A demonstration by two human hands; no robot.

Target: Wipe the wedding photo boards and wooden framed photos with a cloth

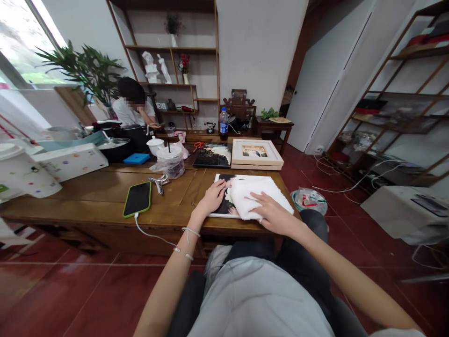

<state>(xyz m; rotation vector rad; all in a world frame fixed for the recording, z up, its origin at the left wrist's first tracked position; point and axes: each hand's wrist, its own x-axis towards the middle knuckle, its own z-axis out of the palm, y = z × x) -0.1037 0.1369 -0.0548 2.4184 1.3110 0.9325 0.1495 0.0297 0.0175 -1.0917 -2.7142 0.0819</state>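
A flat picture panel (221, 208) with a dark and white image lies at the front edge of the table. My left hand (212, 196) rests on its left side, fingers stretched out. Over the panel's right part is spread a white cloth (261, 189), which hides much of the image. On top of that cloth lies my right hand (271, 211), its fingers apart and pressed flat. Just behind are a dark picture (212, 155) and a light wooden frame (257, 164) holding a photo.
On the wooden table (182, 213) lie a green-cased phone (138, 199) with a charging cable, a lidded plastic cup (170, 161) and a blue-capped bottle (223, 124). Another person (135, 105) sits across at the left. A bag-lined bin (310, 200) stands on the floor at right.
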